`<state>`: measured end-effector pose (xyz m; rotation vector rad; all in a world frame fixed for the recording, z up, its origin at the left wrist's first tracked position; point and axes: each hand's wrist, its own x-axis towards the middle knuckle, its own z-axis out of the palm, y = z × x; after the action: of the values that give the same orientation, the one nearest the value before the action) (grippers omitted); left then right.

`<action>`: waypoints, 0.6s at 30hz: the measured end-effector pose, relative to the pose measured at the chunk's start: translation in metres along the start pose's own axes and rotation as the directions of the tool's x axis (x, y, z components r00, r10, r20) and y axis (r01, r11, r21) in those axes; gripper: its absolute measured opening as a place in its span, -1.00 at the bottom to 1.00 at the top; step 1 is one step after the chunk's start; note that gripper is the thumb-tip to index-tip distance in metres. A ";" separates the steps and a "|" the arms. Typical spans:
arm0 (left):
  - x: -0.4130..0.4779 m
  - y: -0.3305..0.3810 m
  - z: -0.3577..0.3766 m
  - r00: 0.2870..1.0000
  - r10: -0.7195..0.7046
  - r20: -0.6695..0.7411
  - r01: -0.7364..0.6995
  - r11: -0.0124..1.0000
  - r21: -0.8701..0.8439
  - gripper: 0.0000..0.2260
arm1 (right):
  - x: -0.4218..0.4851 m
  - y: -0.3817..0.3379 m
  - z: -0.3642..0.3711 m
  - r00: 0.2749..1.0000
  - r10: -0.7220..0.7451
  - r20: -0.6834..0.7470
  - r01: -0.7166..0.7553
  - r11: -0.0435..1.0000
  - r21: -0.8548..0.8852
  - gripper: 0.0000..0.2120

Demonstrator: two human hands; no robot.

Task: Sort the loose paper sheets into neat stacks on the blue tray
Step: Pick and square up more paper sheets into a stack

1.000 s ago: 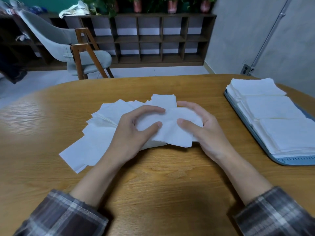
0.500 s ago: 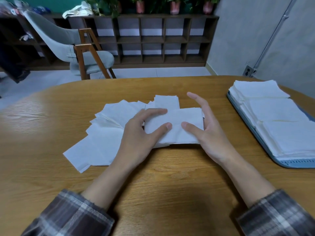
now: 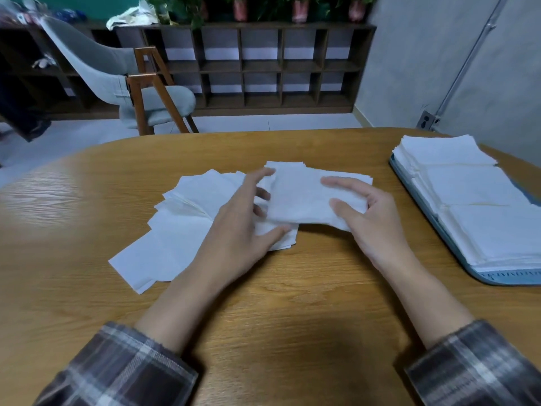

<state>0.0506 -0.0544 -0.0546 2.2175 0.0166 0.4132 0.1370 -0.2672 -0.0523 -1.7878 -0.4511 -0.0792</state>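
Pinched between the thumb and fingers of the right hand [image 3: 371,221] is a small bundle of sheets [image 3: 304,194], white and roughly squared up, with its near edge lifted a little off the papers beneath; the left hand [image 3: 243,230] grips nothing, its fingers loosely spread and its fingertips touching the bundle's left edge. Reading my remote feed from the left: at the far left, beyond the table, a grey padded chair [image 3: 117,71] with wooden legs stands on a pale floor. Behind it a dark shelf unit [image 3: 263,65] of open cubbies runs along the back wall, with pink plant pots [image 3: 241,8] on top. On the wooden table [image 3: 263,317], left of centre, lies the loose pile [image 3: 181,230] of white paper sheets, fanned out unevenly, corners pointing several ways. The left hand lies over the right side of this pile, thumb resting flat on a sheet. Just to its right is the held bundle, then the right hand, thumb on top of the paper. Both forearms come up from the bottom edge in plaid sleeves [image 3: 117,370]. Well apart to the right, at the table's right edge, sits the blue tray [image 3: 497,278]. It carries three neat stacks [image 3: 468,186] of white sheets in a row from far to near, touching one another. A wall socket [image 3: 426,120] shows low on the grey wall behind the tray.
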 end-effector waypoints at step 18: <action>0.005 -0.019 -0.003 0.986 0.103 0.134 -0.126 0.977 0.170 -0.95 | 0.003 0.010 0.001 0.999 0.031 -0.043 -0.033 0.998 -0.048 -0.62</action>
<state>0.0567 -0.0391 -0.0663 2.4254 -0.1473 0.3469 0.1436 -0.2672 -0.0612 -1.8372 -0.3932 -0.1064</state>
